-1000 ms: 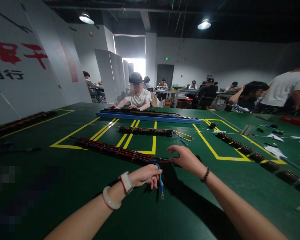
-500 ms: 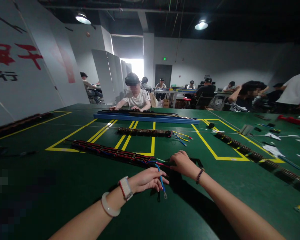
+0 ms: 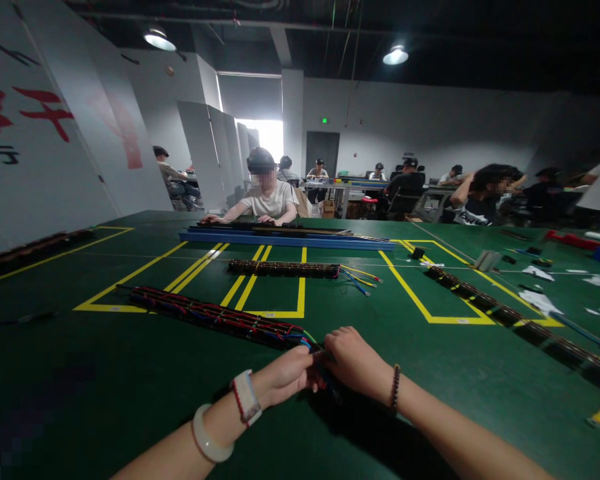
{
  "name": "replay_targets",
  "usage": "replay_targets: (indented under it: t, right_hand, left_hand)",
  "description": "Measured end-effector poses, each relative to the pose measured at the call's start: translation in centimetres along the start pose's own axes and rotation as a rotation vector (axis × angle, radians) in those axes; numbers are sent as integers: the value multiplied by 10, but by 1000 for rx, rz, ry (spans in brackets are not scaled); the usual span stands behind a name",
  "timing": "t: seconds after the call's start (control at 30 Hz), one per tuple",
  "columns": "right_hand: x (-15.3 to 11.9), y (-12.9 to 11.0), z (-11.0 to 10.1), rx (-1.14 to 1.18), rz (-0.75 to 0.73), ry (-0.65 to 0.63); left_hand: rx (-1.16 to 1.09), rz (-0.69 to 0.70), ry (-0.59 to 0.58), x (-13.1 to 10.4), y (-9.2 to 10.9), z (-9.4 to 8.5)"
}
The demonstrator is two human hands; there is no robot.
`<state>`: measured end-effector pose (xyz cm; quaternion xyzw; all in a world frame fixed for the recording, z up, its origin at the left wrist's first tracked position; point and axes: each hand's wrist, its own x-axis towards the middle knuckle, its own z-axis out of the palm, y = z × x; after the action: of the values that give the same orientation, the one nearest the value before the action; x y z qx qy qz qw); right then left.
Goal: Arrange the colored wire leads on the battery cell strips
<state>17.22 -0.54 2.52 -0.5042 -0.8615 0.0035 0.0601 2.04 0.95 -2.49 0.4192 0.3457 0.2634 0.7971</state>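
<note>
A long black wire harness with red and blue wires lies slantwise on the green table, its near right end at my hands. My left hand is closed around the loose wires coming out of that end. Against it, my right hand is closed too, fingers curled over the same wires. A green-yellow wire arches up from the harness end towards my right fingers. The wire tips below the hands are dark and blurred.
Beyond lies a shorter harness with yellow and blue leads, then a blue channel. Another harness runs along the right, near paper scraps. Across the table sits a co-worker. Yellow tape marks the table.
My hands have come together at the harness end. My left fingers, looser before with blue wires hanging past them, have closed on the wires. The view has shifted slightly.
</note>
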Motion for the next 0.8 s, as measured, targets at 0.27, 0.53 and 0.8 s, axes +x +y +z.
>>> replay_targets:
  t: [0.27,0.53,0.8]
  right_hand:
    - [-1,9,-12,74,43,-68]
    - [4,25,-12,98,57,-77]
    - [16,53,1,-163,118,151]
  left_hand:
    - [-22,-34,-104,1,3,-3]
    - [-158,-87,-85,-1,8,-5]
    - [-72,-124,-160,-5,13,-3]
